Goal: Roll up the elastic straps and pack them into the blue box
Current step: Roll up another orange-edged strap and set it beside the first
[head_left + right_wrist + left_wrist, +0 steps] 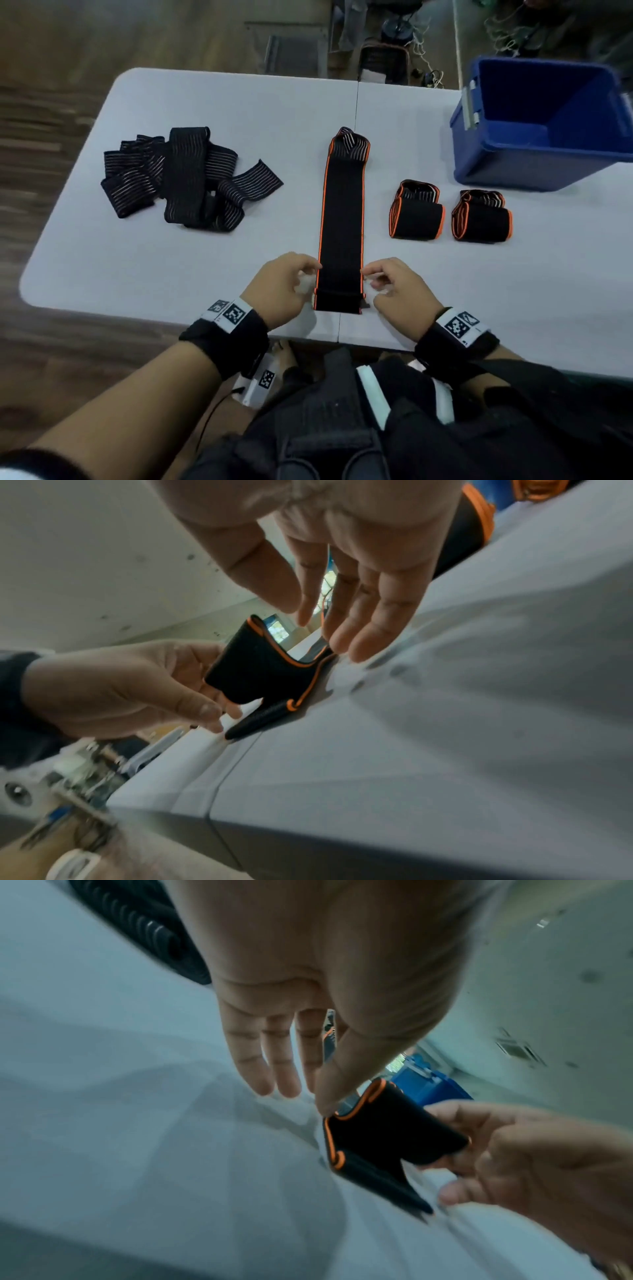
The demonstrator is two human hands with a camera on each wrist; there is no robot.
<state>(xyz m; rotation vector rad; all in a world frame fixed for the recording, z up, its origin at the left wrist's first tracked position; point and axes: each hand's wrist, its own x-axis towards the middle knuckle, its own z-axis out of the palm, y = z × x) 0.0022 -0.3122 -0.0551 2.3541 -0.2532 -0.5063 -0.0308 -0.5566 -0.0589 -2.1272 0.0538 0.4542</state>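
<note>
Strap in work: long black strap [340, 219] with orange edging lies flat down the middle of the grey table [205, 102], running from the near edge away from you; its far end is bunched into a loose fold.
Near end: lifted slightly off the table between your hands, the very tip folded over.
Left hand: your left hand [284, 287] sits at the strap's left edge; thumb and forefinger pinch that edge, the other fingers [263, 1074] straight and slightly apart.
Right hand: your right hand [394, 291] is at the right edge; fingertips curl in on the edge, but whether they truly grip it I cannot tell.
Rolled straps: two finished rolls [416, 214] [483, 219] sit side by side, right of the flat strap, just apart.
Blue box: blue box [548, 123] stands open at the far right, beyond the rolls.
Unrolled pile: heap of black striped straps [185, 178] lies on the left of the table, well apart from your hands.
</note>
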